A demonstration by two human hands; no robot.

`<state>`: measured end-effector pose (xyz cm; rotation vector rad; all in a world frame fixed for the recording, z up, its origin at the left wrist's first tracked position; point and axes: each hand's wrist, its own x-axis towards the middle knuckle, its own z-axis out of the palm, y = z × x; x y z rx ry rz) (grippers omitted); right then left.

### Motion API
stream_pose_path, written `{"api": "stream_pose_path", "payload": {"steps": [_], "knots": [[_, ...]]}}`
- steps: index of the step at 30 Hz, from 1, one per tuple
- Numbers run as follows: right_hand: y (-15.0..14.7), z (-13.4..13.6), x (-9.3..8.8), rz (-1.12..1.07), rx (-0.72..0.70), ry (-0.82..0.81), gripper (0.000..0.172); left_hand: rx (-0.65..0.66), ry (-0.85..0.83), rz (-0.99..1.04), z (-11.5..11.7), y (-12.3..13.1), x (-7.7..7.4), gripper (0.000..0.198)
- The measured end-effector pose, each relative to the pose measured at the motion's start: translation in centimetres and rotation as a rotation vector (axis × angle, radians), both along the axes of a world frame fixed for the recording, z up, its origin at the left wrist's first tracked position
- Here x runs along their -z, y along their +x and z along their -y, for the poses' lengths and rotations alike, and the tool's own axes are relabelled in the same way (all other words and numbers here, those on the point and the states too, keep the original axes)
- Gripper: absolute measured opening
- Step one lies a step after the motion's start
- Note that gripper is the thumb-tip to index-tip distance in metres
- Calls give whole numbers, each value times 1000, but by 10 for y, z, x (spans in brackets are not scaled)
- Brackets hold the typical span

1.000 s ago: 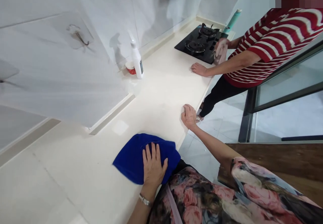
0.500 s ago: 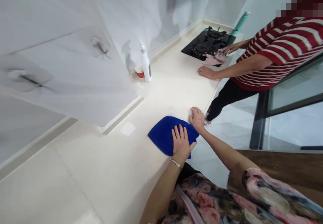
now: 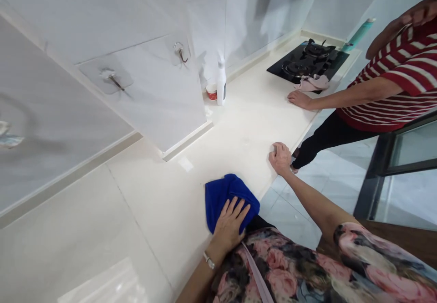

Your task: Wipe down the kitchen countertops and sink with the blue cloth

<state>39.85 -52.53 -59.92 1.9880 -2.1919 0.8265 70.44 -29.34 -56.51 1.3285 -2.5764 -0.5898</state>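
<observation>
My left hand (image 3: 230, 223) lies flat with its fingers spread on a blue cloth (image 3: 218, 198). Under the palm, the cloth is pressed against the cream countertop (image 3: 177, 202) close to its front edge. Farther along that edge, my right hand (image 3: 281, 158) leans on the counter with its fingers curled in. It appears to hold nothing and is apart from the cloth.
A white bottle (image 3: 221, 84) and a red and white cup (image 3: 211, 92) stand by the wall. Beyond, a person in a striped shirt (image 3: 406, 79) rests a hand near a black gas stove (image 3: 287, 61), where a pink cloth (image 3: 311, 83) lies. Hooks (image 3: 114, 80) stick out from the tiled wall.
My left hand has drawn the blue cloth left and back towards my body along the counter. My right hand still rests at the edge. The other person's far hand has left the pink cloth.
</observation>
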Motion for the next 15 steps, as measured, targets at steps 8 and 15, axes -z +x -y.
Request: {"api": "stream_pose_path", "payload": {"steps": [8,15], "knots": [[-8,-1,2,-26,-37,20,43,-91,-213,187,-91,94,-13,89],[-2,-7,0,-68,-61,0,42,-238,-436,407,-173,154,-11,78]]}}
